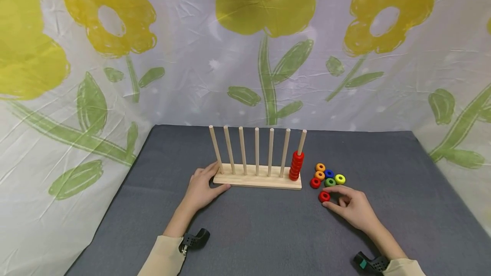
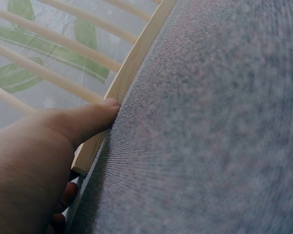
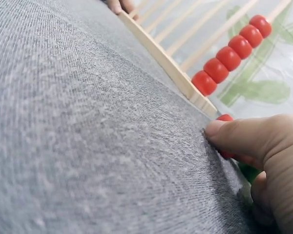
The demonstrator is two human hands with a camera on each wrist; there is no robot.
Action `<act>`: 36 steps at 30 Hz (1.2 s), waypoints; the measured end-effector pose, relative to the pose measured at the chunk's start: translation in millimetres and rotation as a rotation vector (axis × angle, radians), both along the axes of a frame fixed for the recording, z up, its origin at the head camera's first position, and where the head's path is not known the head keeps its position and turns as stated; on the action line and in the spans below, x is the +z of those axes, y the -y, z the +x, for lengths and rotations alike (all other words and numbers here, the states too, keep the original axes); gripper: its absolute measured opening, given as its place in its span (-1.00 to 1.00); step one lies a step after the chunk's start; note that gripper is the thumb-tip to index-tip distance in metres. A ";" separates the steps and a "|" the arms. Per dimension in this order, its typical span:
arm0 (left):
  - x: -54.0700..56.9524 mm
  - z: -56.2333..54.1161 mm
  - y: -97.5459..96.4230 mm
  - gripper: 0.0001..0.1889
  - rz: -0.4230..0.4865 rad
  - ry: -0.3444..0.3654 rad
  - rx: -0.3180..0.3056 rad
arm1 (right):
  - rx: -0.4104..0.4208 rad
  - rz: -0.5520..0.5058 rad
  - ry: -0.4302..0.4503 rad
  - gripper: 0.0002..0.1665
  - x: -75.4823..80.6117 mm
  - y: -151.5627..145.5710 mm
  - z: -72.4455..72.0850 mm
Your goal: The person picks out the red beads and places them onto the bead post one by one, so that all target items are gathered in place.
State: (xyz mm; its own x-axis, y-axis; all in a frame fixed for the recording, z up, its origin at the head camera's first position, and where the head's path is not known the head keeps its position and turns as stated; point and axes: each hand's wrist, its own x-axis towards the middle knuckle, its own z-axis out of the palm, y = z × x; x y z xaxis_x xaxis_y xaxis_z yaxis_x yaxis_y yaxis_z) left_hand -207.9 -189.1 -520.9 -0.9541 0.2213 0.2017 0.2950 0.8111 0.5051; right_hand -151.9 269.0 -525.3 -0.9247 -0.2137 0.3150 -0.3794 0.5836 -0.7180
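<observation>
A wooden peg rack (image 1: 245, 180) with several upright pegs stands on the grey cloth. Its rightmost peg carries a stack of red beads (image 1: 296, 166). My left hand (image 1: 200, 187) grips the rack's left end, thumb along the front edge and fingers round the side, as the left wrist view shows too. To the right of the rack, my right hand (image 1: 354, 208) pinches a red bead (image 1: 324, 196) between thumb and forefinger, low at the cloth. In the right wrist view, the thumb partly hides this bead (image 3: 225, 118).
Just beyond my right hand lie loose beads: a second red one (image 1: 315, 182), two orange (image 1: 320, 167), a blue (image 1: 329, 173), a green (image 1: 330, 182) and a yellow (image 1: 339, 179). A flower-printed curtain (image 1: 184, 63) hangs behind the table's back edge.
</observation>
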 end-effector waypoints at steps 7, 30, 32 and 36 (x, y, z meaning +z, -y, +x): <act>0.3 -0.4 -0.1 -0.09 0.006 0.003 -0.002 | -0.009 -0.039 0.017 -0.62 1.0 0.5 0.8; -0.6 0.2 -0.5 -0.07 0.009 -0.005 0.006 | -0.017 -0.096 0.019 -0.60 -2.8 -1.2 0.1; -1.0 -0.1 -0.5 -0.08 0.009 -0.006 0.006 | -0.018 -0.097 0.014 -0.60 -2.4 -1.1 0.2; -1.4 -0.4 -0.5 -0.08 0.010 -0.008 0.005 | -0.019 -0.101 0.008 -0.59 -0.8 -0.2 0.7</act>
